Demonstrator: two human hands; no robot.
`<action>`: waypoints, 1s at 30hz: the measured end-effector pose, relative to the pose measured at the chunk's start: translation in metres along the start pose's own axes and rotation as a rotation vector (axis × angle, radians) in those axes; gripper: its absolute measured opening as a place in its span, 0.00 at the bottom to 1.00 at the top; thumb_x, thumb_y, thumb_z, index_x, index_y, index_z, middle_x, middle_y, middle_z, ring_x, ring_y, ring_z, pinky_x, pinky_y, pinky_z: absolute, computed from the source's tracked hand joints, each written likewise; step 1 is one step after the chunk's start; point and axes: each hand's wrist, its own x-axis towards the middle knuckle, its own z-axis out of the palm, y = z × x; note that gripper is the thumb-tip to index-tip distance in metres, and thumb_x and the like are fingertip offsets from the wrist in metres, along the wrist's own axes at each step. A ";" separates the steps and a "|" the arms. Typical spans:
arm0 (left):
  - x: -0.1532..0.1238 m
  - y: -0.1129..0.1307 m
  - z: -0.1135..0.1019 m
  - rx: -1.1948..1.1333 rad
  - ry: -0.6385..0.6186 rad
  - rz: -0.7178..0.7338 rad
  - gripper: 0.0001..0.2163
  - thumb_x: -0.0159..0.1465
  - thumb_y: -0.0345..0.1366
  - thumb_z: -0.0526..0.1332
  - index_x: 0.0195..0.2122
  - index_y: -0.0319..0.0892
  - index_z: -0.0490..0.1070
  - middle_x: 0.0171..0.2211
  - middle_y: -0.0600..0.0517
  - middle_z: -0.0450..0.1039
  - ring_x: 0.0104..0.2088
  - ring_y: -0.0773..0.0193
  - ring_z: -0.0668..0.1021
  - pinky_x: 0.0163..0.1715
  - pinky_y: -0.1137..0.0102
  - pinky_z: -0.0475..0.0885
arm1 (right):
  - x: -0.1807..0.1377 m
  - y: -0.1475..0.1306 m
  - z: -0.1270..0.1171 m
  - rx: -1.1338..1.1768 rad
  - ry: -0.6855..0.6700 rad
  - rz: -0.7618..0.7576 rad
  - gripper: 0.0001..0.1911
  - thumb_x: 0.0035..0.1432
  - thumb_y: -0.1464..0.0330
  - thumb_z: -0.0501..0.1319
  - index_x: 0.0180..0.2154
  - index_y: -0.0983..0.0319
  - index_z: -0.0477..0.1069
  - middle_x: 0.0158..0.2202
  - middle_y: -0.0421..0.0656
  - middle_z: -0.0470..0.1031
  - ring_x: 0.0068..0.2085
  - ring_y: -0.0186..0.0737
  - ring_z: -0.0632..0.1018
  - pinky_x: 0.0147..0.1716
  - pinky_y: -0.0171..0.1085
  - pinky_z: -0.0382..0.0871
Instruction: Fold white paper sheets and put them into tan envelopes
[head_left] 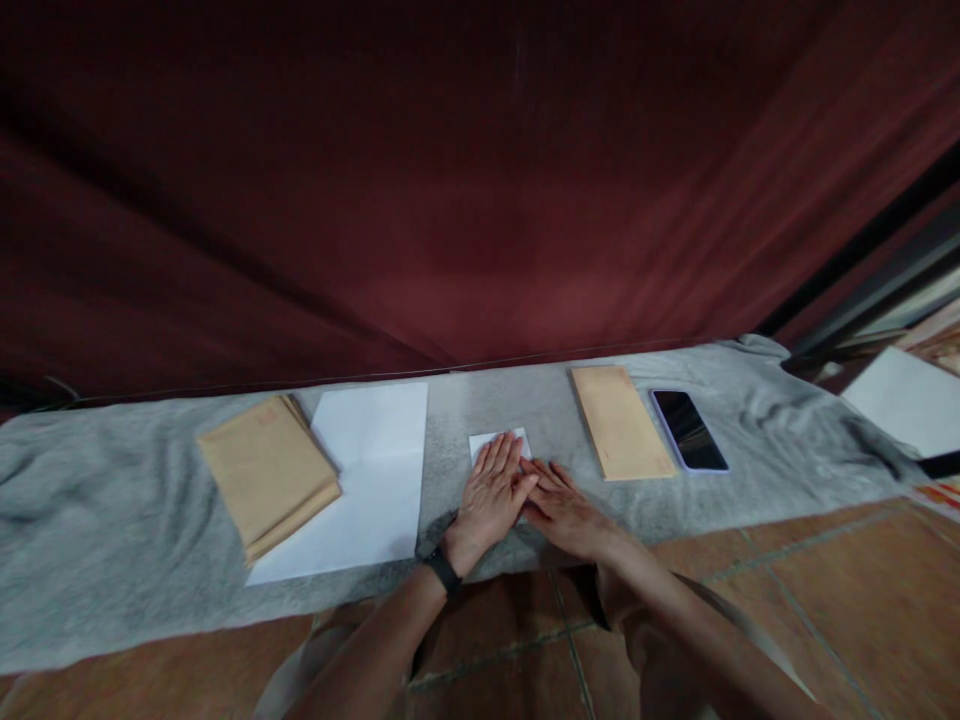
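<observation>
A small folded piece of white paper (480, 442) lies on the grey cloth (465, 400), mostly covered by my hands. My left hand (491, 490) presses flat on it, fingers stretched forward, with a black band on the wrist. Beside it my right hand (559, 505) also lies flat, its fingers reaching in under or against the left thumb. Both palms face down, so the lower part of the paper is hidden. To the left are large white sheets (382, 470), and to the right rests a brown envelope stack (622, 420).
More brown envelopes (262, 465) lie partly over the white sheets. A phone (688, 430) in a purple case sits right of the envelope stack. Behind the cloth hangs a dark red curtain (465, 200). Tiled floor (817, 570) runs along the near edge.
</observation>
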 end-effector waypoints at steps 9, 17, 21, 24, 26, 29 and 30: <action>-0.004 0.002 0.005 0.150 -0.021 0.059 0.26 0.72 0.44 0.51 0.67 0.37 0.57 0.70 0.41 0.54 0.71 0.52 0.54 0.69 0.50 0.50 | 0.030 0.021 -0.019 0.322 0.187 0.205 0.21 0.66 0.73 0.50 0.53 0.57 0.75 0.54 0.43 0.78 0.53 0.39 0.78 0.56 0.41 0.71; -0.020 0.007 -0.002 0.194 -0.081 0.161 0.23 0.73 0.43 0.48 0.64 0.39 0.63 0.67 0.42 0.62 0.70 0.53 0.57 0.69 0.49 0.49 | 0.039 0.027 0.000 0.053 0.157 0.074 0.22 0.68 0.72 0.50 0.60 0.62 0.69 0.63 0.46 0.69 0.64 0.40 0.69 0.65 0.47 0.61; -0.031 0.015 -0.008 0.208 -0.110 0.241 0.21 0.74 0.44 0.47 0.65 0.46 0.62 0.66 0.50 0.64 0.70 0.56 0.58 0.70 0.50 0.47 | 0.040 0.030 0.000 0.022 0.136 0.079 0.22 0.68 0.71 0.50 0.61 0.61 0.68 0.65 0.46 0.67 0.65 0.41 0.67 0.66 0.47 0.58; -0.041 0.022 -0.010 0.220 -0.137 0.289 0.23 0.74 0.47 0.46 0.66 0.44 0.61 0.67 0.51 0.63 0.69 0.59 0.59 0.70 0.54 0.48 | 0.042 0.029 -0.001 0.002 0.130 0.084 0.23 0.69 0.70 0.50 0.62 0.61 0.66 0.66 0.46 0.65 0.66 0.42 0.66 0.66 0.48 0.59; -0.048 0.026 -0.010 0.214 -0.142 0.302 0.25 0.73 0.49 0.46 0.66 0.43 0.60 0.67 0.50 0.62 0.69 0.60 0.60 0.70 0.57 0.49 | 0.043 0.027 -0.002 -0.018 0.124 0.086 0.23 0.69 0.70 0.50 0.63 0.61 0.65 0.66 0.46 0.64 0.66 0.42 0.65 0.66 0.48 0.58; -0.056 0.030 -0.009 0.181 -0.149 0.312 0.27 0.73 0.50 0.46 0.67 0.41 0.58 0.68 0.47 0.60 0.69 0.61 0.60 0.69 0.61 0.51 | 0.043 0.025 -0.002 -0.049 0.112 0.093 0.24 0.70 0.70 0.50 0.64 0.63 0.63 0.67 0.46 0.63 0.67 0.43 0.63 0.67 0.48 0.56; -0.058 0.031 -0.010 0.166 -0.150 0.315 0.28 0.73 0.51 0.46 0.68 0.40 0.57 0.68 0.47 0.59 0.69 0.61 0.60 0.69 0.61 0.52 | 0.043 0.025 -0.002 -0.057 0.108 0.098 0.24 0.70 0.70 0.50 0.65 0.63 0.63 0.68 0.47 0.62 0.68 0.43 0.62 0.67 0.49 0.55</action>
